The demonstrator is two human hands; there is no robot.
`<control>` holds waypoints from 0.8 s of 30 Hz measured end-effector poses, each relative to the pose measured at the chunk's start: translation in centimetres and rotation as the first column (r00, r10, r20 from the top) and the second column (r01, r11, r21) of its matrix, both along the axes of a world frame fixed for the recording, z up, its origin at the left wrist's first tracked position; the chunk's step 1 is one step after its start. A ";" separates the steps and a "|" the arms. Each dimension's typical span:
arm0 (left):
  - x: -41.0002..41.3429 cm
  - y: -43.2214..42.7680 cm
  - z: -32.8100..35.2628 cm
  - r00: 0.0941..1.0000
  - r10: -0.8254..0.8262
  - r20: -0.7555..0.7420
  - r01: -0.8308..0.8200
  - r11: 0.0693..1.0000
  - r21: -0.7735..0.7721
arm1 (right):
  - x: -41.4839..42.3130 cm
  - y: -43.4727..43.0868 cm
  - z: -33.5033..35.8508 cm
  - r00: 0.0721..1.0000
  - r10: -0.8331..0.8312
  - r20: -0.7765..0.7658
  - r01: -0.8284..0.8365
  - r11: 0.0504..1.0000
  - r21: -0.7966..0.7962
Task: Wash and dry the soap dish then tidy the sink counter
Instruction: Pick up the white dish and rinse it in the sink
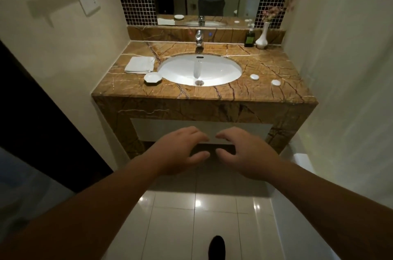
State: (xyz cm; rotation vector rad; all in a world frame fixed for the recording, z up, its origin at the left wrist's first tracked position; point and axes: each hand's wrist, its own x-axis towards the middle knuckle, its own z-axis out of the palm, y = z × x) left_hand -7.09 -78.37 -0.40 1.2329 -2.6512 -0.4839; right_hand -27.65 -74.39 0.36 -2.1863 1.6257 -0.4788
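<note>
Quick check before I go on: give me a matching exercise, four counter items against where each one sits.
Items:
1. soap dish
2. folded towel
3. vase
4. faucet

Places:
A. back right corner
B. behind the basin, centre
C. front left of the basin
D. left of the basin, behind the dish

Pairs: 1-C, 2-D, 3-A, 4-B

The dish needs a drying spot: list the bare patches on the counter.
Bare: the front strip between basin and counter edge; the back-left corner behind the towel. Crowded: dish against towel; two discs right; bottle, vase back-right.
</note>
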 end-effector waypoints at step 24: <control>0.0 -29.2 -1.5 0.998 0.062 0.029 -0.062 0.998 0.013 | -0.4 -30.7 -0.6 0.998 0.053 -0.046 -0.051 0.997 0.050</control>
